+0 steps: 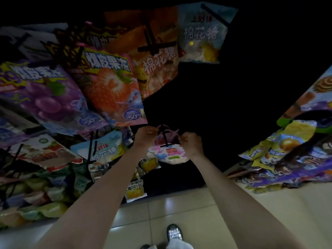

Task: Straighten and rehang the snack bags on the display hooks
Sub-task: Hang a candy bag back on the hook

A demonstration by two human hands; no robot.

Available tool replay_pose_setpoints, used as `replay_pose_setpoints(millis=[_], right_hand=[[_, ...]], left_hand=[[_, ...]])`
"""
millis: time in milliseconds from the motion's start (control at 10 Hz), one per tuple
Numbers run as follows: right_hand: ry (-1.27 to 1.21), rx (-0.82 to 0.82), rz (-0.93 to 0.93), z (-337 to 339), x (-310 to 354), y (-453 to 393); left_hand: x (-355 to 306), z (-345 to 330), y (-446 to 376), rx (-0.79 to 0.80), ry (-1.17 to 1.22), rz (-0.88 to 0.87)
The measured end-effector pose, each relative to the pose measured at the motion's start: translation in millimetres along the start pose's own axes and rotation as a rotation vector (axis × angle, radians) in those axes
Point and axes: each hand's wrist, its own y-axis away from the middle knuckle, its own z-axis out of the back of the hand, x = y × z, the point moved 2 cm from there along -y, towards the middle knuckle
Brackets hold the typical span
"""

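Observation:
A pink and white snack bag hangs low on the dark display panel, threaded on a black hook with a crossbar at its front. My left hand pinches the bag's top left corner. My right hand pinches its top right corner, fingers curled. Both hands sit at the bag's header, one on each side of the hook. The lower part of the bag hangs free below my hands.
Strawberry bag and grape bag hang at upper left, orange marshmallow bag and blue one above. More bags crowd the right rack. Tiled floor and my shoe lie below.

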Motion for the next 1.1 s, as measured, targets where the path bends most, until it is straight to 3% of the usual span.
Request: replay_pose_setpoints(millis=[200, 400, 600, 800, 900, 1100], right_hand=[[0.078, 0.04, -0.03, 7, 9, 5], [-0.183, -0.184, 0.244, 69, 110, 28], [-0.412, 0.086, 0.408, 58, 179, 36], [-0.583, -0.14, 0.399, 55, 201, 50], [-0.556, -0.074, 0.442, 58, 209, 54], [-0.457, -0.307, 0.412, 71, 204, 48]], left_hand=[[2, 22, 17, -0.088, -0.008, -0.037], [-18, 72, 60, -0.236, 0.022, -0.26], [-19, 124, 92, -0.339, 0.057, -0.347], [-17, 159, 118, -0.466, -0.075, -0.417], [-22, 162, 125, -0.479, -0.079, -0.456], [-33, 164, 129, -0.461, -0.045, -0.509]])
